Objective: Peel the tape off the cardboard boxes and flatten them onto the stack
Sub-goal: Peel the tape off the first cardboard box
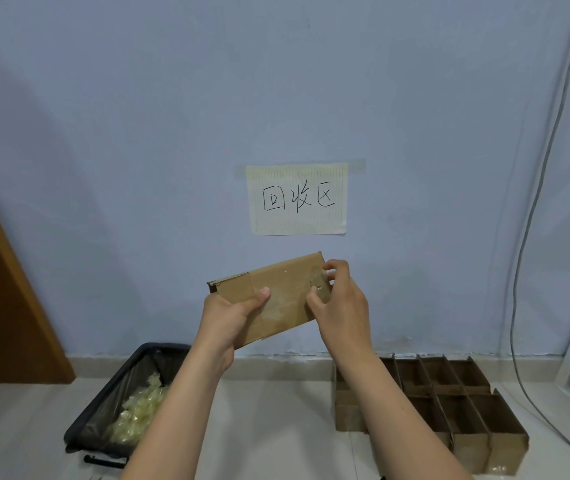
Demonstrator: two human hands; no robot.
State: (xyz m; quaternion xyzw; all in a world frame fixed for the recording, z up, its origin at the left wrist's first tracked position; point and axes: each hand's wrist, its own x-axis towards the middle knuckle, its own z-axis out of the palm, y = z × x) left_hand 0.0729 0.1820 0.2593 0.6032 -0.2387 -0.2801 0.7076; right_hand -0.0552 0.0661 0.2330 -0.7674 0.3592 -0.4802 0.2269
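Cardboard box (269, 299) gripped, right hand (340, 306) pinching tape (318, 284)

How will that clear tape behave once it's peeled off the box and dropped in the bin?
Probably floppy and clingy: the tape is a thin clear film lying flat on the box, and the right hand pinches at its lifted edge. Likely very light and apt to crumple, since the peeled tape in the bin sits in wrinkled wads.

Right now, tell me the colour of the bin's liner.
Clear plastic liner in a black bin, head view.
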